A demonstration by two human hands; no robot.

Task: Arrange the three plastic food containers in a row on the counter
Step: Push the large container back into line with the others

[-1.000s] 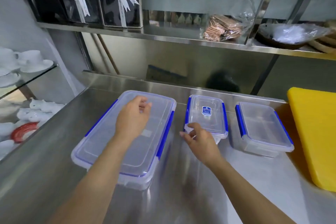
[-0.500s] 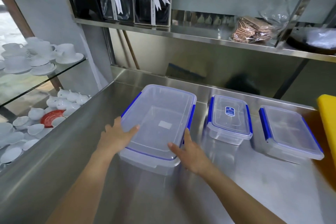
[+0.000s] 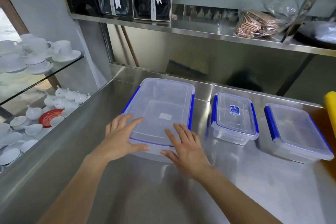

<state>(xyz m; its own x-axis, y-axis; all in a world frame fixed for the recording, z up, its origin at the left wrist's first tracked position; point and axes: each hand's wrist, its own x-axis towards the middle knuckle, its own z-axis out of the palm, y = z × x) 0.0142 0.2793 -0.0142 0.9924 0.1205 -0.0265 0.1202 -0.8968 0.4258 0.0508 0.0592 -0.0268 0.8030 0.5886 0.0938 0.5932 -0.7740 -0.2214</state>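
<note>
Three clear plastic containers with blue lid clips stand side by side on the steel counter (image 3: 236, 183). The large container (image 3: 160, 103) is on the left, a small one with a blue label (image 3: 234, 116) in the middle, and a third container (image 3: 298, 132) on the right. My left hand (image 3: 120, 138) and my right hand (image 3: 187, 147) both lie on the near end of the large container. Their fingers are spread over its lid, and the thumbs press against its near wall.
A yellow cutting board (image 3: 331, 107) lies at the right edge. A steel shelf (image 3: 200, 31) above the counter carries ribboned boxes and a bag of wafers. To the left, white cups (image 3: 36, 54) stand on a glass shelf, with more crockery (image 3: 36, 120) below.
My right hand left the small container and joined my left hand at the large container's near end. Both hands then shifted from its near corners onto the lid. The view turned left.
</note>
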